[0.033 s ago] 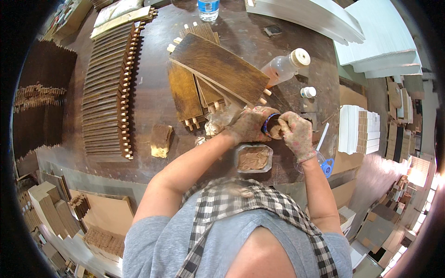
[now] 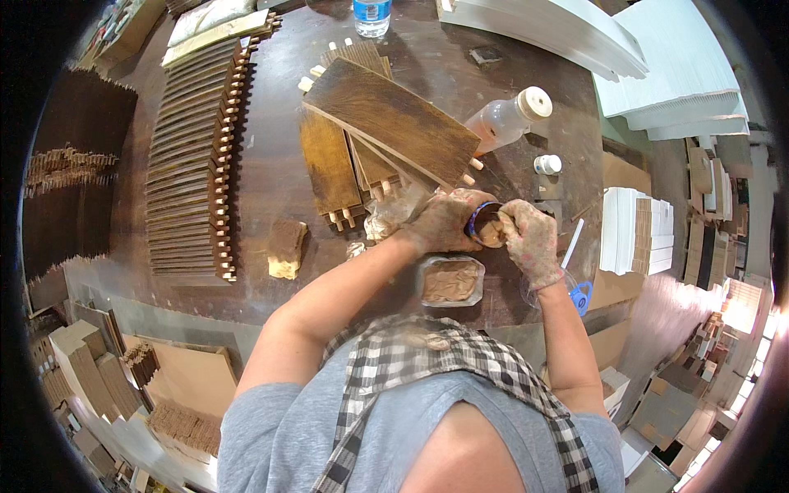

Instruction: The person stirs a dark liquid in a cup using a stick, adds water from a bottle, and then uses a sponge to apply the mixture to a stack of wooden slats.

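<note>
My left hand (image 2: 448, 222), in a stained glove, is wrapped round a small round can (image 2: 472, 223) with a blue patterned side. The can is tilted, its mouth facing my right hand (image 2: 532, 245). Gloved as well, that hand has its fingers closed at the rim, and whatever they pinch is hidden. Brown matter shows inside the can. Just below sits a clear plastic tub (image 2: 452, 281) holding brown paste. Dark-stained wooden boards (image 2: 394, 115) with pale dowels lie stacked beyond my left hand, and a crumpled plastic bag (image 2: 393, 215) lies beside it.
A long row of doweled boards (image 2: 191, 164) fills the table's left part. A brown-stained sponge (image 2: 286, 249) lies nearer me. To the right stand a bottle of amber liquid (image 2: 497, 123), a small white bottle (image 2: 546, 164) and a clear container with a blue handle (image 2: 581, 297).
My right fingers have shifted slightly at the can's rim, and more of the can's inside shows. The left hand keeps its hold; the boards stay put.
</note>
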### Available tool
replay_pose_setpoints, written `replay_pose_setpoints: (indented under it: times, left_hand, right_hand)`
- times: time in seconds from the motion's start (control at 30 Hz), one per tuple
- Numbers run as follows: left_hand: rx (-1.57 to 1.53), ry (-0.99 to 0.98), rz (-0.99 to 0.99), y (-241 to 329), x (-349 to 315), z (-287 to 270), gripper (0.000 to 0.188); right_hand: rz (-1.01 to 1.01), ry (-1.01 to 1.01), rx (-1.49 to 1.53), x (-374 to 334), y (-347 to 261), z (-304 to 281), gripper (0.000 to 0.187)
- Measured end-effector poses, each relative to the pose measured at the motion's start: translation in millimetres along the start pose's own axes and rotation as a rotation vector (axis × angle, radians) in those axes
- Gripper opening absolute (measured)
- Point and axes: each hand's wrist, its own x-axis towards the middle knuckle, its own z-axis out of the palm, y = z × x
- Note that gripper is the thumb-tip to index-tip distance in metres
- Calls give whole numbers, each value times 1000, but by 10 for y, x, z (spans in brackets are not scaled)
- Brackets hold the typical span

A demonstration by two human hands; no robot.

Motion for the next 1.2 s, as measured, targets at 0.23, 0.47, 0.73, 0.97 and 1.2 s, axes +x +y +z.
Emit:
replay_pose_setpoints:
  times: [0.23, 0.47, 0.73, 0.97, 1.2]
  left_hand:
    - [-29, -70, -91, 3, 0, -24, 68]
    - [-36, -49, -43, -61, 1, 25, 67]
    - [-48, -52, -24, -29, 1, -15, 61]
    - [-32, -91, -82, -27, -9, -35, 67]
    - [70, -90, -78, -62, -27, 41, 75]
  right_hand:
    - [-75, -129, 97, -151, -160, -62, 3]
    - [-57, -96, -79, -6, 58, -29, 6]
    - [-142, -91, 36, -108, -132, 30, 5]
    - [-96, -99, -108, -130, 34, -51, 10]
    - [-130, -78, 24, -136, -149, 57, 10]
